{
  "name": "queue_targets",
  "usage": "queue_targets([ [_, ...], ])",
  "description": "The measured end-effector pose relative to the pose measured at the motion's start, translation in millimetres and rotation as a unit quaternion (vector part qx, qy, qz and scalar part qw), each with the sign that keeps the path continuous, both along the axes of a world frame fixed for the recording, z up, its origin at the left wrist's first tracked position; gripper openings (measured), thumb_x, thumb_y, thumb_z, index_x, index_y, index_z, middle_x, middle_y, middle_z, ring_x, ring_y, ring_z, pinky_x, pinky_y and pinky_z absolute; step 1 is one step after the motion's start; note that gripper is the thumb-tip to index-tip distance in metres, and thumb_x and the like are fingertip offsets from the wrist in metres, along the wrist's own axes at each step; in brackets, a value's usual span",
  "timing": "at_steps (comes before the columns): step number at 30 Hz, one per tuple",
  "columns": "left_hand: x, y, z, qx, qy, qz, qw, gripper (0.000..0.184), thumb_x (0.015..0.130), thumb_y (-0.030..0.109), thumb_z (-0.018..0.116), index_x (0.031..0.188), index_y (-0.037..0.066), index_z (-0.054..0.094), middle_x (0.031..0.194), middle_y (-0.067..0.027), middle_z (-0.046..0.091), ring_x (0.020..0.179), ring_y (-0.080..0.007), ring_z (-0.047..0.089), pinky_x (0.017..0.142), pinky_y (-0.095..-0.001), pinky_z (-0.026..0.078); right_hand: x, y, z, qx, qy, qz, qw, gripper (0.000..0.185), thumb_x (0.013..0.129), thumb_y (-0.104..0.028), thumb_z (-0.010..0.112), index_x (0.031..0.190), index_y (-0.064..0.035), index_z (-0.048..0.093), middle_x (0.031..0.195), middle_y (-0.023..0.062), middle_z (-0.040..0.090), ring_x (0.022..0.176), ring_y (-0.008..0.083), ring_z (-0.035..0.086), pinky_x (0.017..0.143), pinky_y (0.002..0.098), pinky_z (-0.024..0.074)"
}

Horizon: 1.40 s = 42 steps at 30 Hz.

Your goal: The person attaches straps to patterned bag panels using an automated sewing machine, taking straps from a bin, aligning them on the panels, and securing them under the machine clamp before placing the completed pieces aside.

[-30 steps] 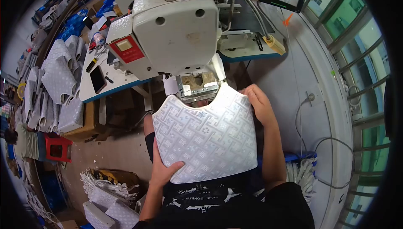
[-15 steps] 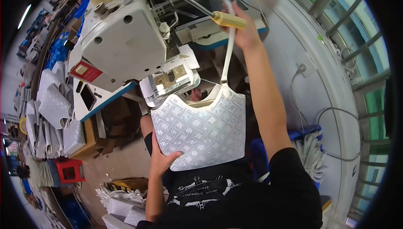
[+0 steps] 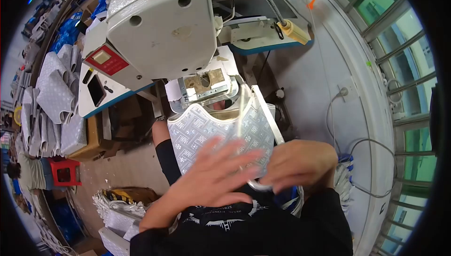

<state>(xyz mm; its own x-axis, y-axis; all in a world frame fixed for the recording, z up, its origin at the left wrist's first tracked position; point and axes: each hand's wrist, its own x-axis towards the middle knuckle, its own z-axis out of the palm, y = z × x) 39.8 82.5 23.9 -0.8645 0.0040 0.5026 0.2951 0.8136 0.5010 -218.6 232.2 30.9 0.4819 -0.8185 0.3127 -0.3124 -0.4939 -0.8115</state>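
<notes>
A silver-grey patterned handbag [image 3: 202, 129] hangs upright below the sewing machine's bed, its scalloped white-edged top facing the machine. Its white handle [image 3: 268, 115] is pulled down over the bag's right side toward my body. My right hand [image 3: 298, 164] is closed round this handle, and a bend of it shows below the fingers. In front of the bag is my left hand [image 3: 216, 174], fingers spread and smeared by motion, holding nothing visible. It covers the bag's lower part. Just above the bag sits the machine's metal work plate [image 3: 204, 83].
The white sewing machine head [image 3: 162, 30] fills the upper middle. A yellow lamp [image 3: 295, 32] on a bendy neck hangs at upper right. A phone [image 3: 96, 91] lies on the machine table. Bag pieces [image 3: 58, 87] are piled at left, near a red stool [image 3: 66, 172].
My right hand has brought the handle down from high beside the lamp toward my body. My left hand has let go of the bag's lower left edge and moved right, opening. The view has shifted.
</notes>
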Motion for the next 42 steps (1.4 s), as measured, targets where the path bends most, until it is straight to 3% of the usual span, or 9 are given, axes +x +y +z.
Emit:
queue_targets([
  [8,-12.6,-23.1,-31.9,0.101,-0.092,-0.054,0.989,0.018,0.1,0.024,0.071,0.102,0.007,0.068,0.083,-0.0068,0.067,0.074,-0.0265,0.066,0.099,-0.0439,0.053,-97.3,60.5,-15.0,-0.134,-0.18,-0.227,0.948,0.033,0.091,-0.035,0.083,0.095,-0.0048,0.071,0.07,0.0024,0.061,0.058,0.0198,0.054,0.064,0.037,0.0406],
  [11,-6.1,-15.5,-26.8,0.209,-0.197,0.031,0.957,0.02,0.101,0.023,0.071,0.101,0.004,0.067,0.079,-0.0081,0.067,0.067,-0.0205,0.067,0.083,-0.0381,0.057,-83.9,46.9,-17.1,-0.159,0.02,-0.605,0.78,0.029,0.096,-0.029,0.077,0.104,-0.0027,0.068,0.083,0.0067,0.064,0.072,0.0186,0.057,0.068,0.0346,0.0425],
  [19,-36.9,9.5,-39.1,0.343,-0.221,-0.009,0.913,0.021,0.105,0.02,0.065,0.106,-0.001,0.064,0.078,-0.0105,0.07,0.06,-0.015,0.067,0.061,-0.03,0.054,47.7,10.9,-10.6,0.034,0.004,-0.237,0.971,0.045,0.103,-0.009,0.062,0.146,0.003,0.056,0.135,0.0192,0.07,0.133,0.0387,0.06,0.113,0.0487,0.0451],
  [24,-35.3,8.1,-42.0,0.524,-0.328,-0.034,0.786,0.023,0.106,0.022,0.064,0.11,-0.001,0.063,0.081,-0.0083,0.073,0.069,-0.013,0.07,0.063,-0.0296,0.054,0.2,5.0,-28.1,0.074,-0.02,-0.25,0.965,0.04,0.103,-0.005,0.058,0.143,-0.0007,0.059,0.126,0.0141,0.074,0.122,0.0392,0.067,0.114,0.0435,0.0444],
  [29,-29.9,4.8,-53.8,0.44,-0.3,-0.059,0.844,0.022,0.106,0.021,0.062,0.109,-0.001,0.065,0.082,-0.0077,0.073,0.073,-0.0128,0.07,0.065,-0.0297,0.054,-27.3,6.7,-38.4,-0.019,-0.29,-0.516,0.806,0.042,0.111,-0.022,0.047,0.14,0.0051,0.06,0.128,0.0152,0.074,0.119,0.0316,0.069,0.113,0.0453,0.0446],
  [33,-45.0,-0.6,-44.4,0.451,-0.263,0.002,0.853,0.02,0.106,0.02,0.061,0.107,0.0,0.066,0.081,-0.0075,0.074,0.072,-0.0117,0.07,0.064,-0.029,0.053,2.0,-10.1,-25.8,-0.075,0.064,-0.311,0.945,0.044,0.111,-0.026,0.049,0.14,0.0057,0.06,0.13,0.0164,0.073,0.118,0.0313,0.07,0.112,0.0431,0.0453],
  [37,-49.5,-5.1,-38.3,0.372,-0.252,-0.008,0.893,0.028,0.104,0.028,0.063,0.106,0.0,0.063,0.076,-0.0097,0.075,0.063,-0.0197,0.071,0.061,-0.033,0.053,12.6,-17.7,-34.5,0.085,0.035,-0.359,0.929,0.049,0.11,-0.029,0.051,0.147,0.002,0.054,0.136,0.0167,0.069,0.125,0.0303,0.066,0.108,0.0417,0.048],
  [39,-45.9,-4.2,-42.2,0.437,-0.276,0.006,0.856,0.023,0.105,0.022,0.061,0.106,-0.001,0.066,0.076,-0.0082,0.074,0.069,-0.0131,0.07,0.062,-0.0285,0.052,-23.7,-35.6,-43.0,-0.01,-0.317,-0.561,0.765,0.04,0.106,-0.024,0.056,0.14,-0.0034,0.063,0.136,0.0172,0.069,0.125,0.0272,0.067,0.1,0.0389,0.0532],
  [42,-52.4,-12.9,-39.3,0.453,-0.277,0.019,0.847,0.024,0.105,0.022,0.061,0.104,-0.001,0.066,0.075,-0.0082,0.074,0.068,-0.012,0.069,0.062,-0.0275,0.053,-20.4,-19.0,-64.8,0.095,-0.195,-0.514,0.83,0.035,0.101,-0.011,0.06,0.135,-0.0039,0.068,0.127,0.0152,0.073,0.113,0.0252,0.071,0.097,0.0369,0.0548],
])
